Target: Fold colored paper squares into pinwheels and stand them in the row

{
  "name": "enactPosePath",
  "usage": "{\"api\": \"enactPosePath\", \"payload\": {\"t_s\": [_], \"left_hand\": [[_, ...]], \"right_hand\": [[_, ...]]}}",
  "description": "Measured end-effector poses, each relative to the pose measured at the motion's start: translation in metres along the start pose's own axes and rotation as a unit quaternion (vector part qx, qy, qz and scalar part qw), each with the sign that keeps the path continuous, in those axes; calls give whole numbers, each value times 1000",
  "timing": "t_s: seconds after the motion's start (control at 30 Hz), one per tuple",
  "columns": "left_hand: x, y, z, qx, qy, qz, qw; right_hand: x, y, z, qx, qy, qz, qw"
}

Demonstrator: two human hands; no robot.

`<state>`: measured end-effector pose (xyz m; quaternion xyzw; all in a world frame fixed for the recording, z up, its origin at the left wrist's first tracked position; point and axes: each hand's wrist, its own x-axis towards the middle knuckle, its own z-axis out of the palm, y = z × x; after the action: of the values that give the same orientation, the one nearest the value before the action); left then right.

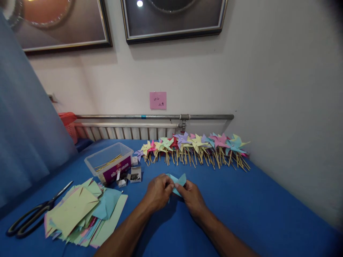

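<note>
My left hand [158, 192] and my right hand [191, 198] meet over the blue table [254, 207], both pinching one piece of light blue paper [179, 181]. Its corners are folded up toward the middle, like a pinwheel head. The fingertips hide the centre of the paper. To the left lies a loose stack of cut paper squares [83, 212] in yellow, green, blue and pink.
A row of finished paper pinwheels [195, 148] on sticks lies along the back of the table. A clear plastic box [109, 160] holds thin sticks, with two small open boxes of pins [130, 177] beside it. Black scissors [34, 214] lie at the far left.
</note>
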<state>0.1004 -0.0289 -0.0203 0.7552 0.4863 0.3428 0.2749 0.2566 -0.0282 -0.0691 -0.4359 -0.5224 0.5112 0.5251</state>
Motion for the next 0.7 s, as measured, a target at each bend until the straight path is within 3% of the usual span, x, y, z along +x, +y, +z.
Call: {"api": "enactPosePath", "payload": {"t_s": [0.23, 0.7], "left_hand": [[0, -2, 6, -15, 37, -29, 999], [-1, -6, 12, -59, 57, -59, 995]], "right_hand": [[-1, 0, -1, 10, 2, -5, 1000], [-3, -8, 2, 15, 4, -16, 1000]]}}
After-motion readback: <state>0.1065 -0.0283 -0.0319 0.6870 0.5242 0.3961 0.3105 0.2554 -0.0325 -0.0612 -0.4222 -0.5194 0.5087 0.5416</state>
